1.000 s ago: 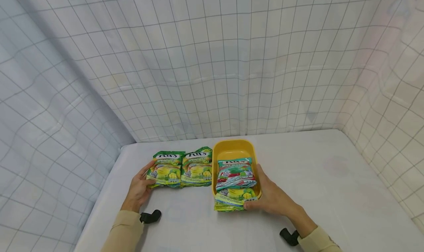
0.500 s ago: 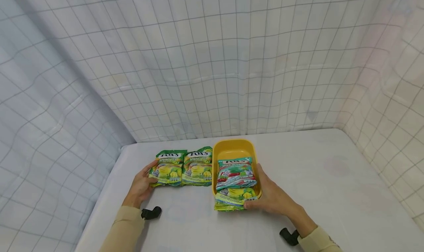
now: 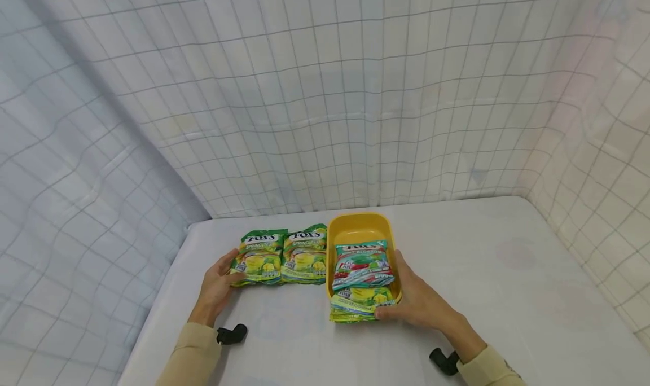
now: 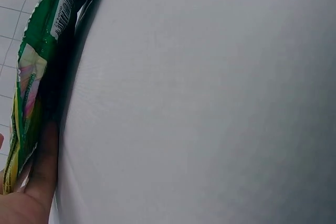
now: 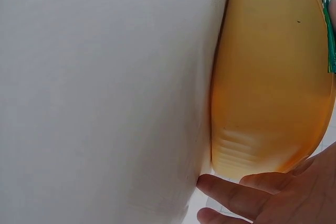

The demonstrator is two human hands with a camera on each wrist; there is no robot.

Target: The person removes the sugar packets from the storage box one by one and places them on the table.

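Note:
Two green bags of Fox's Spring Tea candy lie side by side left of a yellow plastic tub [image 3: 355, 222]. My left hand [image 3: 214, 290] holds the left candy bag [image 3: 264, 262] by its near left corner, thumb on top; in the left wrist view a finger [image 4: 44, 166] lies under it. The other green bag [image 3: 304, 259] touches it. A teal Mint Blossom bag [image 3: 361, 264] rests in the tub, overlapping a yellow-green bag [image 3: 355, 307] that sticks out over the front rim. My right hand [image 3: 421, 304] grips the tub's front right corner, thumb over that bag, fingers along the wall.
The white table [image 3: 472, 262] ends at a checked cloth [image 3: 355, 121] hanging behind and at both sides. Black wrist-worn pieces show at the left wrist [image 3: 232, 334] and right wrist [image 3: 444, 362].
My left hand and the left candy bag have shifted slightly right, toward the neighbouring bag. The right hand, tub and its bags stay as they were.

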